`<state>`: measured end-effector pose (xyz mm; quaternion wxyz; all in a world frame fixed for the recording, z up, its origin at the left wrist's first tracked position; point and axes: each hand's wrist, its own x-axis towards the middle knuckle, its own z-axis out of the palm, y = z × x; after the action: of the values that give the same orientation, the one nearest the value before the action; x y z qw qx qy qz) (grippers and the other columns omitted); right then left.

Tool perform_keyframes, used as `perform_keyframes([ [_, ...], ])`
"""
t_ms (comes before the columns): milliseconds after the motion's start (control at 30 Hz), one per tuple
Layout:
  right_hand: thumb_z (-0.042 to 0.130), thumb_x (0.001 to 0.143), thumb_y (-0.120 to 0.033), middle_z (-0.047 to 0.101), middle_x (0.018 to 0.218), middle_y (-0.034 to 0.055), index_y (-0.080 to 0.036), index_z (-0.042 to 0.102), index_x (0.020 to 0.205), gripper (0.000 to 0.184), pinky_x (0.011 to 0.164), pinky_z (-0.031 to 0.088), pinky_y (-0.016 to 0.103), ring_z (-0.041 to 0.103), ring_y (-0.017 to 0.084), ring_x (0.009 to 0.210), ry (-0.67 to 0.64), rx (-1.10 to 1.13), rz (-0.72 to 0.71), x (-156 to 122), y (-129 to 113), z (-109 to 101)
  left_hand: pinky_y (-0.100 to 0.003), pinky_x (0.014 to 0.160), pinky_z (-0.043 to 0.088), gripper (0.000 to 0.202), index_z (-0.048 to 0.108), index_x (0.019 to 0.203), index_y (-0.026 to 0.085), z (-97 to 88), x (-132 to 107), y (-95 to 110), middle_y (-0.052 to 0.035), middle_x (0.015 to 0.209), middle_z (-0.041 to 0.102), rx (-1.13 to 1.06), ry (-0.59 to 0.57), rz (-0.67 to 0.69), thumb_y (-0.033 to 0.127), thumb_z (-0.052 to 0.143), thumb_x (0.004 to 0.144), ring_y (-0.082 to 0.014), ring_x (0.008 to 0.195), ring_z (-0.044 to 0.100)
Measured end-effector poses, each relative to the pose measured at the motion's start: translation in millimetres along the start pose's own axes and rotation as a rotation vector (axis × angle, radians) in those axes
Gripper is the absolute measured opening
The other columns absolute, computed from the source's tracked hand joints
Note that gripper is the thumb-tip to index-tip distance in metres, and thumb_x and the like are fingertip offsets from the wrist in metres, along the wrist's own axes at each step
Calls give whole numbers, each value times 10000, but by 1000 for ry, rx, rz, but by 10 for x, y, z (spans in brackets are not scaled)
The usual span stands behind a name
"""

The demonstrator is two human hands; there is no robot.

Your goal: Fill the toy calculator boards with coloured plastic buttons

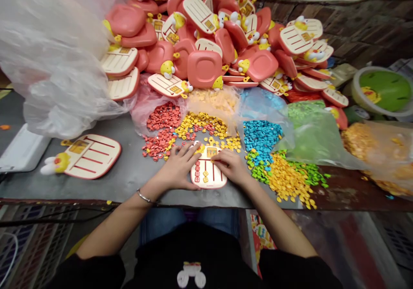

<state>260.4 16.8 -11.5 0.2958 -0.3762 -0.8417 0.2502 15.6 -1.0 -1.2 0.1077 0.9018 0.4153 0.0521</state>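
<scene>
While the left hand [179,167] lies flat, its fingers [188,150] spread wide over the upper left corner of the cream toy board [206,176], the right hand [231,166] rests on the board's upper right edge with fingers curled narrow; whether they pinch anything I cannot tell. Both hands flank the board on the grey surface [129,175], just below the yellow beads [200,123].

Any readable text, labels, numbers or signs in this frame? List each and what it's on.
No text here is legible.
Centre board: marks on its yellow patch are too blurred to read.
Left board: its yellow patch is also too blurred.
Green lid: yellow print, no readable words.
Printed sheet at the bottom: too small to read.
</scene>
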Motion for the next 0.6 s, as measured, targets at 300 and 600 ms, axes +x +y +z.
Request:
perform_keyframes([
  [300,614,893,-292,733,913,53,-212,686,952,122,794,518,341,662,191,862,-70,247,77,-35,-179,-138,-571,1052,173,927,501,1374,205,-3,-6,-13,-173,1593,215,-12,7,20,744,665,639,-421,1407,212],
  [600,555,881,-344,705,848,74,-189,690,887,205,726,491,379,633,236,779,505,-307,520,-777,363,-692,-580,1043,180,832,527,1359,251,-21,-14,-7,-171,1601,186,-63,3,26,701,671,674,-440,1404,204],
])
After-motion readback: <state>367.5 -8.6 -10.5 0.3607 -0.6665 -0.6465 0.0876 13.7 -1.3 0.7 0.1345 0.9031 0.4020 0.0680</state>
